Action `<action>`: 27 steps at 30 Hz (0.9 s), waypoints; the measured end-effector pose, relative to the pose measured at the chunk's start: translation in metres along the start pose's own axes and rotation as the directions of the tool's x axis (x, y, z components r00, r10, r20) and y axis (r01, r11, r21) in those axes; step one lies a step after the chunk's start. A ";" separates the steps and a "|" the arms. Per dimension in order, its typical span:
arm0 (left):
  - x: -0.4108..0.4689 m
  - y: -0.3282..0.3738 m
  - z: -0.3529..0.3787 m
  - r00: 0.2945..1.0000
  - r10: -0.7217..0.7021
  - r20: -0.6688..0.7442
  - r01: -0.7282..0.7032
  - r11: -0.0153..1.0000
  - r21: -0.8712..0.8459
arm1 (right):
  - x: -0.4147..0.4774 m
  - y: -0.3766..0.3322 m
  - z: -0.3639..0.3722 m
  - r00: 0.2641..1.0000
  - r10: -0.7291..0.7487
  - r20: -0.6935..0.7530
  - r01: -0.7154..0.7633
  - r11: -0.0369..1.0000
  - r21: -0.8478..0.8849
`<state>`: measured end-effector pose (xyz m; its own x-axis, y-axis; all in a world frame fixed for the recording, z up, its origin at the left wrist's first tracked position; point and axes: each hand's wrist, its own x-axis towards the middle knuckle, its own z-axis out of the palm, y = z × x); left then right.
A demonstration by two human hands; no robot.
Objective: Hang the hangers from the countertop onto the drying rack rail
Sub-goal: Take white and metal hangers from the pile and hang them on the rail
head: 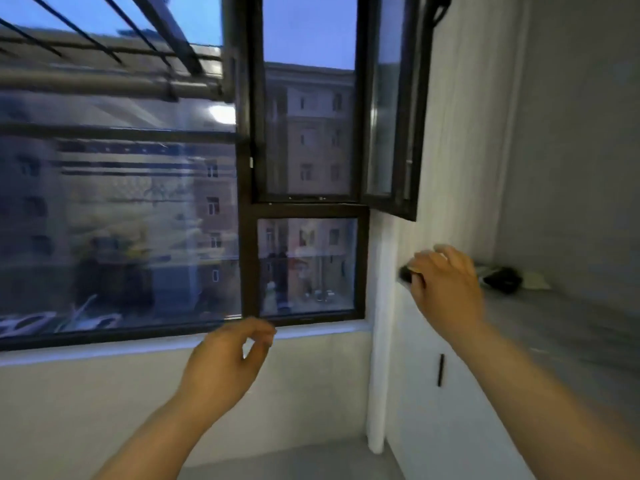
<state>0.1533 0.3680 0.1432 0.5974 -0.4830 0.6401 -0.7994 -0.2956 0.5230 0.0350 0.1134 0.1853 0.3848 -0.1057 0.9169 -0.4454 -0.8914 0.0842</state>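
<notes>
Reaching toward the countertop [554, 323] with right hand [446, 285], fingers bent over a small dark blur [406, 274]; gripped or merely behind, impossible to tell. Left hand [225, 362] loosely curled, holding nothing. Dark heap, likely the hangers [502, 280], at countertop's far corner; drying rack rail [104, 85] high, well apart. Risk of snagging tangled hooks, dragging others off the edge.

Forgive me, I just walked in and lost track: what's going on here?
A person stands at the window with both hands raised. The right hand pinches a small dark thing, too blurred to identify, near the countertop, where a dark pile lies. The left hand is empty, loosely curled. The drying rack rail overhead shows no hangers.
</notes>
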 end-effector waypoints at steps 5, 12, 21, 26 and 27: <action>0.024 0.050 0.122 0.978 0.076 0.193 -0.048 0.989 -0.143 | -0.102 0.124 -0.001 0.894 0.285 0.345 -0.232 0.955 -0.188; 0.019 0.113 0.270 0.843 0.155 0.514 -0.068 0.980 -0.185 | -0.194 0.254 -0.048 0.518 0.727 0.451 -0.551 0.687 -0.474; 0.006 0.163 0.392 0.701 0.205 0.683 -0.093 0.976 -0.197 | -0.252 0.320 -0.071 0.285 0.828 0.482 -0.557 0.552 -0.620; 0.040 0.198 0.457 0.735 0.201 0.648 -0.090 0.976 -0.200 | -0.256 0.326 -0.065 0.267 0.805 0.530 -0.512 0.585 -0.629; 0.048 0.203 0.472 0.724 0.196 0.661 -0.092 0.978 -0.189 | -0.255 0.327 -0.065 0.253 0.807 0.534 -0.508 0.581 -0.636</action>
<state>-0.0107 -0.1046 0.0144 0.2340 -0.9527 0.1939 -0.8246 -0.0888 0.5587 -0.2611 -0.1223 0.0037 0.1702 -0.9811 0.0919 -0.9683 -0.1838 -0.1689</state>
